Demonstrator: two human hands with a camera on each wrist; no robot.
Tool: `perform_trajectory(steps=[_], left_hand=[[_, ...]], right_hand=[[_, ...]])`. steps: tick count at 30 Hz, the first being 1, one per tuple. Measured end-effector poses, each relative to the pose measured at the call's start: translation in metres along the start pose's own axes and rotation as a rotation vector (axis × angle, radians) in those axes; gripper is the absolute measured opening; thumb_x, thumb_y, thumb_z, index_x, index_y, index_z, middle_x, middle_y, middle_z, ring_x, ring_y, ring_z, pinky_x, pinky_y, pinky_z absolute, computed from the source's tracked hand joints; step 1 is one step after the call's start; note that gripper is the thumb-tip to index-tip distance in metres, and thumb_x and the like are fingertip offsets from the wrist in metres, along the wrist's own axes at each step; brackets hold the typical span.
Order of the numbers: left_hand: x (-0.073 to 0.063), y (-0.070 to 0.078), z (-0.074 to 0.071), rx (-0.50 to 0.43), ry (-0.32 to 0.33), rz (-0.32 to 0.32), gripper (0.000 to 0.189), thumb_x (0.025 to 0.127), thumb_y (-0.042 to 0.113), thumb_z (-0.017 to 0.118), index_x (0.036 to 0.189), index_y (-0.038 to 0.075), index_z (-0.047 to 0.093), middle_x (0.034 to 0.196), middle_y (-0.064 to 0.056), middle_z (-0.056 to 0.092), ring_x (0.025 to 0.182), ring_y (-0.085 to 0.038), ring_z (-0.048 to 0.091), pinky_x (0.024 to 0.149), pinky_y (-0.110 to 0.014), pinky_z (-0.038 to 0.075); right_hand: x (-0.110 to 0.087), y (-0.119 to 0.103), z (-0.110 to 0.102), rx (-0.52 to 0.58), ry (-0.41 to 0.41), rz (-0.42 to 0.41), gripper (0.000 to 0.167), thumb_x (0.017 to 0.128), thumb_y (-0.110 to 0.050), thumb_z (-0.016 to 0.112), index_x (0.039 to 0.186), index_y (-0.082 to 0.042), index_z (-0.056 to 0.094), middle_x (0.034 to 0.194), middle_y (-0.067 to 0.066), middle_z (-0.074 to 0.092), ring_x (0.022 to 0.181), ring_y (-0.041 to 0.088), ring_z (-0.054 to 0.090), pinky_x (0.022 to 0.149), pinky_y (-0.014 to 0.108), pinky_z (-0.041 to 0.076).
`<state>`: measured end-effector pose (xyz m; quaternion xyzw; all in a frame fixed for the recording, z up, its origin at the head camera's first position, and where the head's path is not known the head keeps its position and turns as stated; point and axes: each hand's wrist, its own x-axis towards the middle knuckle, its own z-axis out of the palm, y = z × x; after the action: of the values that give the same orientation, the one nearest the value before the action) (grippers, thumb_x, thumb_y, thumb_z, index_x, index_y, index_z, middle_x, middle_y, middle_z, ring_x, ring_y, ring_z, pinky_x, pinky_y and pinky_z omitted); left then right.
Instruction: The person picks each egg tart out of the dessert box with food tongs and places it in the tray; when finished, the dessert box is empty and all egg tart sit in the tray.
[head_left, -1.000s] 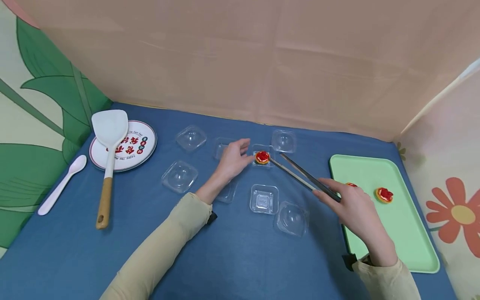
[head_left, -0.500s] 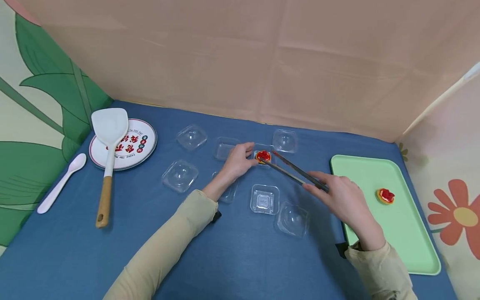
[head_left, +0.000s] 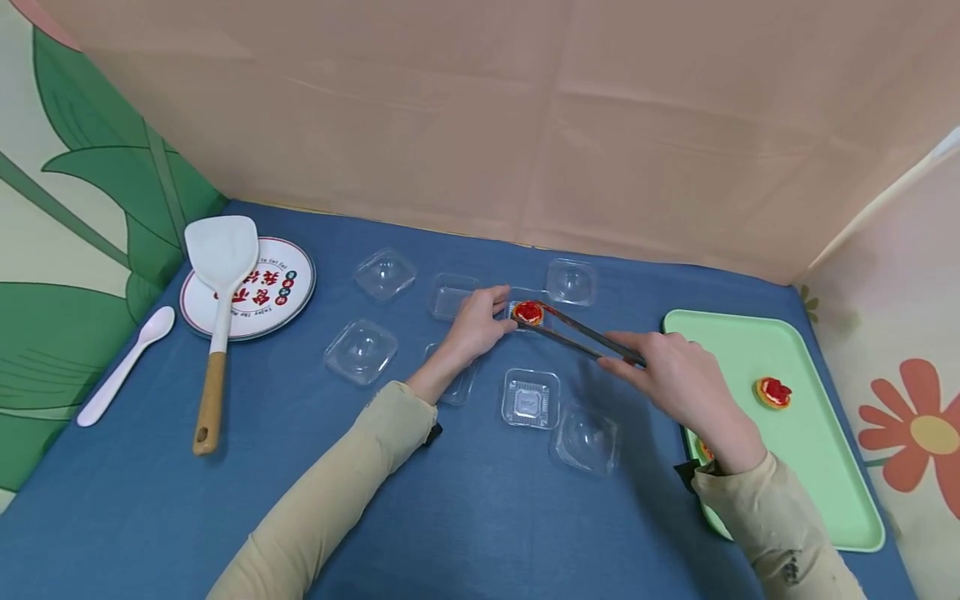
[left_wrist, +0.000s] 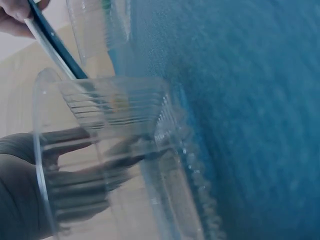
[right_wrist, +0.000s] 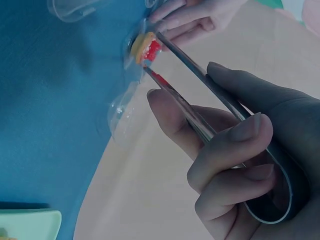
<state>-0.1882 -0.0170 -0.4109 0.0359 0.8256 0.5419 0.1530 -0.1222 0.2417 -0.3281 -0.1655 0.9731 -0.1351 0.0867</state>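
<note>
My right hand [head_left: 678, 379] grips metal tongs [right_wrist: 187, 107], thumb and fingers curled round the arms. The tong tips stand apart on either side of a small tart [head_left: 528, 313] with red topping. Red topping is smeared on one arm near its tip. The tart sits in a clear plastic container [head_left: 550, 295], its lid [head_left: 572, 282] spread out behind it. At that container's left edge is my left hand [head_left: 477, 325], fingers fairly straight and thumb toward the near corner. In the left wrist view, another clear container [left_wrist: 120, 87] stands in front of the left fingers.
More clear containers, one [head_left: 529, 398] in front and others [head_left: 362, 351] at left, lie open on the blue cloth. A green tray [head_left: 810, 483] at right bears a tart [head_left: 772, 392] and another [head_left: 705, 450] partly hidden. Plates [head_left: 288, 258], a spatula [head_left: 217, 333] and spoon [head_left: 123, 367] lie left.
The right hand has moved left with the tongs, and their tips now straddle the tart further over. The left hand has shifted slightly right, to the container's edge.
</note>
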Motion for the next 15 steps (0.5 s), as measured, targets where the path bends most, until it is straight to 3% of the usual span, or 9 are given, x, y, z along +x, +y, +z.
perform_trajectory(steps=[9, 15], left_hand=[[0.0016, 0.0005, 0.0011, 0.012, 0.009, 0.019, 0.064, 0.104, -0.003, 0.067, 0.161, -0.007, 0.039, 0.165, -0.021, 0.042, 0.15, -0.032, 0.045, 0.118, -0.039, 0.047], [0.0009, -0.0001, 0.0024, 0.033, 0.015, 0.015, 0.064, 0.104, -0.002, 0.068, 0.161, -0.006, 0.039, 0.166, -0.02, 0.042, 0.15, -0.031, 0.045, 0.119, -0.039, 0.047]], right_hand=[[0.0037, -0.0013, -0.0023, 0.007, -0.042, 0.03, 0.051, 0.099, -0.036, 0.079, 0.141, -0.008, 0.072, 0.076, -0.003, 0.072, 0.053, 0.018, 0.047, 0.042, 0.034, 0.036], [0.007, -0.0021, -0.0009, 0.016, -0.077, 0.053, 0.052, 0.1, -0.036, 0.079, 0.143, -0.008, 0.07, 0.074, -0.001, 0.07, 0.054, 0.019, 0.048, 0.043, 0.035, 0.038]])
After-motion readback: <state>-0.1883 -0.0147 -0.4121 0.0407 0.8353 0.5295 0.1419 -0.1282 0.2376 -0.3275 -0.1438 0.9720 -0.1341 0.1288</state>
